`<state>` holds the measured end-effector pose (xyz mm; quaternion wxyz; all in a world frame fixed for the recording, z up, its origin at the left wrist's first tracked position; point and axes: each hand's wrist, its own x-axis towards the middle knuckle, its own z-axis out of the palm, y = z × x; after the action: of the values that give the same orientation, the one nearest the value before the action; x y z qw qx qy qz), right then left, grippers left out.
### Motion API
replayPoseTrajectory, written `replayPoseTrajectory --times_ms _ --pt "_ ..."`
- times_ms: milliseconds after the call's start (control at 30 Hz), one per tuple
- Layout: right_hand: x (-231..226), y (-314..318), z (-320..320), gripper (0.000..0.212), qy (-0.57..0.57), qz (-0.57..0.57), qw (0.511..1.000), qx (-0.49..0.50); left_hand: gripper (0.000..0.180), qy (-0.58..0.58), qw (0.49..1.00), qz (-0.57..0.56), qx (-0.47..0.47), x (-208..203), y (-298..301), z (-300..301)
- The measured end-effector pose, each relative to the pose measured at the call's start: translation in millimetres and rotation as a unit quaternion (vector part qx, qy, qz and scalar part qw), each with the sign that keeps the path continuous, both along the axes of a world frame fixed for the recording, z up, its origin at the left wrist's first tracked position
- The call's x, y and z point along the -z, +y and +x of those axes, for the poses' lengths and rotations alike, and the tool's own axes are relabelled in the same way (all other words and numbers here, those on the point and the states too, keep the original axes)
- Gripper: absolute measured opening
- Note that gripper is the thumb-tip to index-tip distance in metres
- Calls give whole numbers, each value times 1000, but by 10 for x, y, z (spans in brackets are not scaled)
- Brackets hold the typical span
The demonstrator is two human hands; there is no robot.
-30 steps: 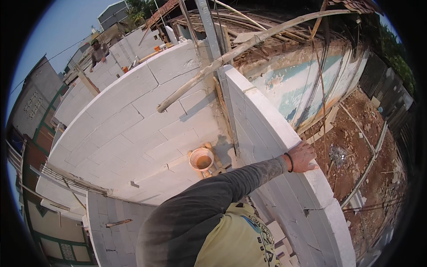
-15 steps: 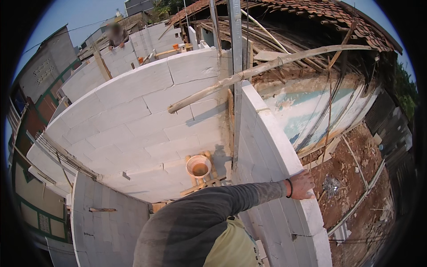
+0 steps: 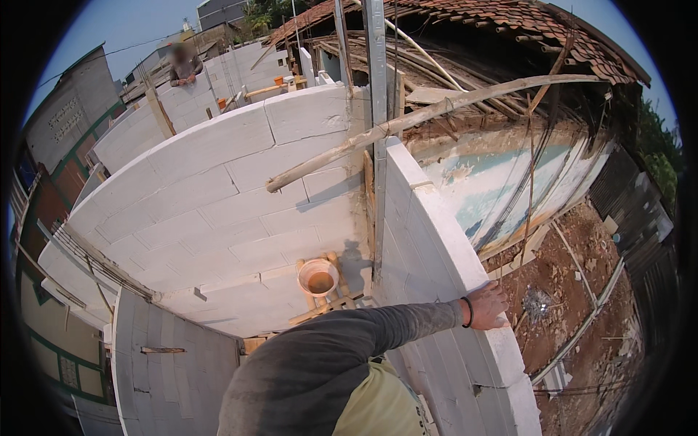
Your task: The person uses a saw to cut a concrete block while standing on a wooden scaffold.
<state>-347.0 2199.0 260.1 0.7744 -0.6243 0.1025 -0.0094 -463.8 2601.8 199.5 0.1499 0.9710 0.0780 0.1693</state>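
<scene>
My left arm, in a dusty grey sleeve, stretches to the right across the lower middle. At its end my left hand (image 3: 487, 305), with a dark band at the wrist, rests on the top edge of a white block wall (image 3: 452, 240). Its fingers are bent over the wall's outer edge, and their tips are hidden. My right hand does not show. Beyond the arm, a round pale bucket (image 3: 318, 277) with brownish contents sits on bamboo poles (image 3: 320, 317) beside another white block wall (image 3: 240, 196).
A bent wooden pole (image 3: 407, 116) slants across the wall corner, next to an upright metal post (image 3: 378, 87). Rubble-strewn ground (image 3: 574, 291) lies below on the right, near a tiled roof (image 3: 494, 14). A person (image 3: 185, 69) leans on a far wall.
The whole view has shifted slightly, so the scene sits a little further left. My left hand stays on the wall top. The far person's arms now rest more fully on their wall.
</scene>
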Motion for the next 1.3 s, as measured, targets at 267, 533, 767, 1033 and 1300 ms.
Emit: replayPoseTrajectory --times_ms 267,533,767,1033,1300 --pt "228 -2006 -302 16 -11 112 979 171 45 -34 996 65 54 -170 26 145" --pt "285 -2524 -1093 17 21 189 951 243 43 25 991 104 80 -8 -65 341" --pt "241 -1396 -2003 17 40 121 970 205 42 11 993 99 65 37 38 208" --pt "541 -2595 -942 16 -59 158 942 289 68 -7 982 90 168 -58 68 308" --pt "355 -1088 -2180 35 36 94 964 244 87 -16 940 79 331 -332 -937 536"
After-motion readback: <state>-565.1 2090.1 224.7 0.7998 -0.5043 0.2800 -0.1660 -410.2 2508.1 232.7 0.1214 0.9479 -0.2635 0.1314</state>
